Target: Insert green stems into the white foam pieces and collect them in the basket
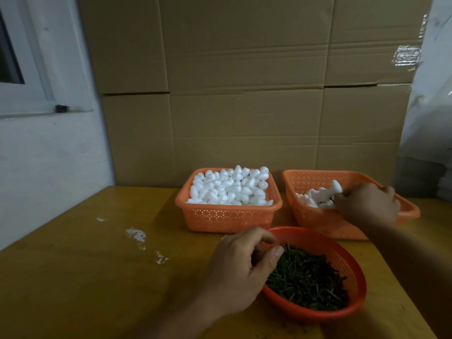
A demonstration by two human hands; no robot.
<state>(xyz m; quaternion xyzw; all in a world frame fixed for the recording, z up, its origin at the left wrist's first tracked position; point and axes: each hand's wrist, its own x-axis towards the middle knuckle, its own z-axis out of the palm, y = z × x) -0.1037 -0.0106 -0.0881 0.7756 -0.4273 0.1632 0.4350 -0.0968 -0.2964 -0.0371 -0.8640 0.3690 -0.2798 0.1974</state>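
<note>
Left hand (241,270): thumb and fingers curled, tips close together over green stems (308,277) in red round basket (352,265). Right hand (367,204): fingers bent among stemmed foam pieces (318,195) in right orange basket (318,223); grip unclear. Left orange basket (227,216) heaped with plain foam pieces (230,187).

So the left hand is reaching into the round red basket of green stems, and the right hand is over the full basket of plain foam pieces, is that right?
Not quite. In the head view the right hand is in the right-hand orange basket, which holds only a few foam pieces, not the full basket to the left of it. The rest is correct: the left hand is at the round red basket of green stems.
</note>
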